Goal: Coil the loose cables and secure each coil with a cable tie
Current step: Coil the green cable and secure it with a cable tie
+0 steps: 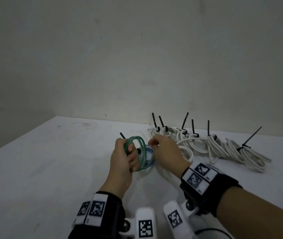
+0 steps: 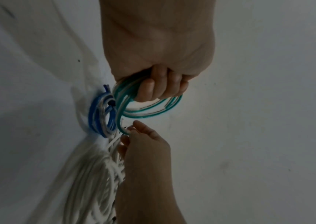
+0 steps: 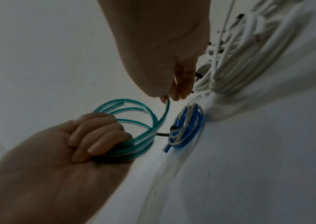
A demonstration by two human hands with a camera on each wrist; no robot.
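Green cable coil was gripped by the left hand.
Its free end was pinched by the right hand fingertips.

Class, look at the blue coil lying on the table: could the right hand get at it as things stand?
Probably yes. The blue coil lies uncovered on the table just beyond the right hand. But that hand pinches the free end of the green cable, gripped by the left hand, and must release first.

We count 1 green cable coil, 1 blue cable coil, and 6 white cable coils tied with upright black cable ties. 2 hands work: left hand, right hand.
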